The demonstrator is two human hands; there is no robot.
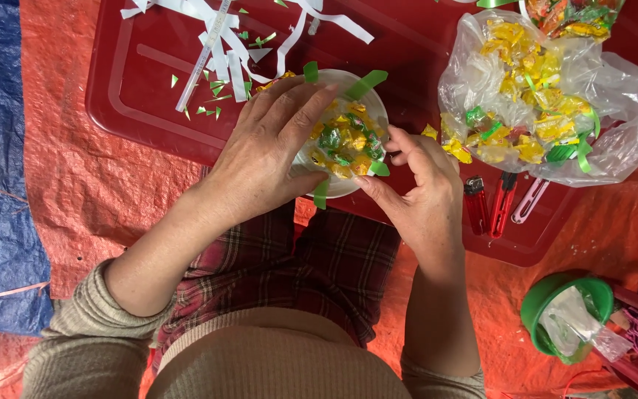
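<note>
A small clear plastic cup (356, 85) filled with yellow and green wrapped candies (345, 144) rests on the near edge of a red tray (142, 81). Green tape strips (364, 83) stick out from the cup's rim. My left hand (271, 151) wraps over the cup's left side, fingers spread across the top. My right hand (422, 188) pinches a green strip at the cup's lower right rim, fingertips touching it.
A clear bag of the same candies (548, 96) lies on the tray at right. A red lighter (474, 203), a red cutter (503, 203) and a white one (532, 198) lie beside it. White paper strips (223, 37) and green scraps sit far left. A green bowl (566, 314) stands on the orange tarp.
</note>
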